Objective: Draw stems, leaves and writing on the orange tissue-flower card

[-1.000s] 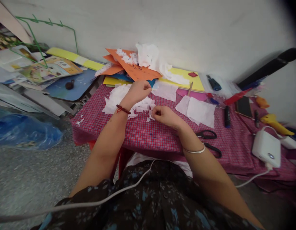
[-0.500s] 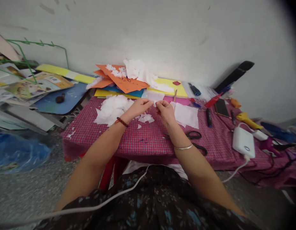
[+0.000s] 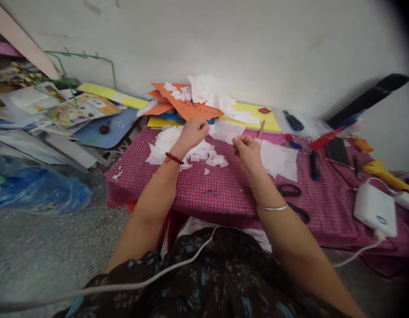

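Note:
My left hand, a beaded bracelet at its wrist, is closed above the pile of white paper pieces; a small scrap of white paper shows at its fingertips. To the right, my right hand is closed in a pinch, and what lies between its fingertips is too small to make out. Just behind those fingers lies a thin white sheet. Another square white sheet rests to the right of this hand. Black-handled scissors lie partly under my right forearm.
Folded orange paper and crumpled white tissue are stacked at the wall. A pencil, a black marker and a white power bank with a cable are on the right of the checked tablecloth. A blue bench stands left.
My hands, close together at the fingertips before, have parted. The left has moved back over the paper pile and the right stays near the square sheet. The view has shifted left.

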`<control>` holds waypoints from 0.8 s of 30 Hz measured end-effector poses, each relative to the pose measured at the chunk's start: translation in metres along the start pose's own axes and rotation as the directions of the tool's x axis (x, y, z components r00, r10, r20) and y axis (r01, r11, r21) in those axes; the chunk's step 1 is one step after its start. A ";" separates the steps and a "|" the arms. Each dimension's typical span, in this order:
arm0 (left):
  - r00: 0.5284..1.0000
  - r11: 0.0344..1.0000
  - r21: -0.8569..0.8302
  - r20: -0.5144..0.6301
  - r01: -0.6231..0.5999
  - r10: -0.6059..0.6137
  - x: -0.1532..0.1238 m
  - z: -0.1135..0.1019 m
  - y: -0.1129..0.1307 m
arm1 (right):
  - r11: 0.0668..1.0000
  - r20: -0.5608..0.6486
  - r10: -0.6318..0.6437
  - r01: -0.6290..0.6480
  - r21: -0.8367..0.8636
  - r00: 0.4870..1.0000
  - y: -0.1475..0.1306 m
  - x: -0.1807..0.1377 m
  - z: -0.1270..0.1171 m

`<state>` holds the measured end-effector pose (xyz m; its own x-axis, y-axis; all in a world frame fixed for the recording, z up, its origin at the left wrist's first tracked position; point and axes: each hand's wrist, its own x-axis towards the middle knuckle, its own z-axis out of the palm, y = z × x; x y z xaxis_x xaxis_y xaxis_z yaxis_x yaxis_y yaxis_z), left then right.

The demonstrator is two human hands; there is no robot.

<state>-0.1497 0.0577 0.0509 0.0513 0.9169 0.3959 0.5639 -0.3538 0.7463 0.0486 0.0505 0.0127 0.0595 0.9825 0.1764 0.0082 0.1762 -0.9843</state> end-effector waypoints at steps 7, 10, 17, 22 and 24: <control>0.991 0.987 0.148 -0.126 0.059 -0.040 0.003 -0.018 -0.007 | 0.984 -0.012 -0.114 0.111 -0.138 0.993 0.003 0.000 0.001; 0.988 0.986 0.145 -0.138 0.089 -0.069 0.003 -0.017 -0.005 | 0.960 0.215 -0.107 0.157 -0.231 0.971 0.003 -0.005 0.005; 0.987 0.983 0.155 -0.140 0.095 -0.073 0.004 -0.017 -0.004 | 0.889 0.306 -0.052 0.184 -0.419 0.951 0.005 -0.003 -0.006; 0.986 0.987 0.140 -0.157 0.079 -0.056 0.002 -0.016 -0.004 | 0.730 0.302 0.054 0.169 -0.662 0.952 0.006 0.002 -0.012; 0.987 0.988 0.127 -0.147 0.087 -0.068 0.002 -0.016 -0.004 | 0.710 0.334 0.063 0.193 -0.678 0.941 0.004 -0.002 -0.008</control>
<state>-0.1651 0.0577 0.0568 -0.1089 0.9017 0.4183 0.6659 -0.2463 0.7042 0.0567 0.0490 0.0086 -0.2768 0.9552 0.1049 0.6936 0.2742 -0.6661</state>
